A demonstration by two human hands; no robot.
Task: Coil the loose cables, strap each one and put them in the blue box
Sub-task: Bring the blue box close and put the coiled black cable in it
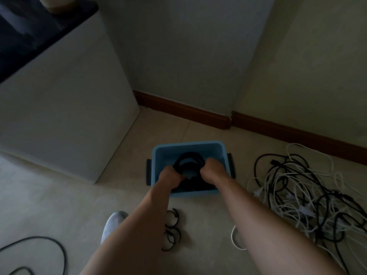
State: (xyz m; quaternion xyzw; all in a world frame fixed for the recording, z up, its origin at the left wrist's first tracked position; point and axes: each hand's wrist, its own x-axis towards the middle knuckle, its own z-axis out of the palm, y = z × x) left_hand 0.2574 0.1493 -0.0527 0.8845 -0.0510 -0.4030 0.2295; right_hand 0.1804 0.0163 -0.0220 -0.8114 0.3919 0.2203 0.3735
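Centrally, the coiled black cable (188, 161) sits within the opening of the blue box (187, 144); whether it touches the box bottom cannot be determined. The left hand (168, 175) grips the near-left side of the coil with its fingers curled round the loops; the right hand (212, 169) grips the right side in the same way. A further dark mass (190, 185) lies in the near part of the box, too dim to identify. The box stands on the tiled floor (49, 195); a dark handle (148, 171) projects from each side. Several black straps (172, 229), curved and open, lie on the floor just in front of the box, beside the left forearm. A tangle of loose black and white cables (301, 197) lies to the right of the box, apart from it. A light shoe (113, 223) shows at lower left; beyond it, a single black cable (59, 249) loops across the floor. A brown skirting board (188, 114) runs along the walls behind the box; a white cabinet (69, 96) stands to the left.
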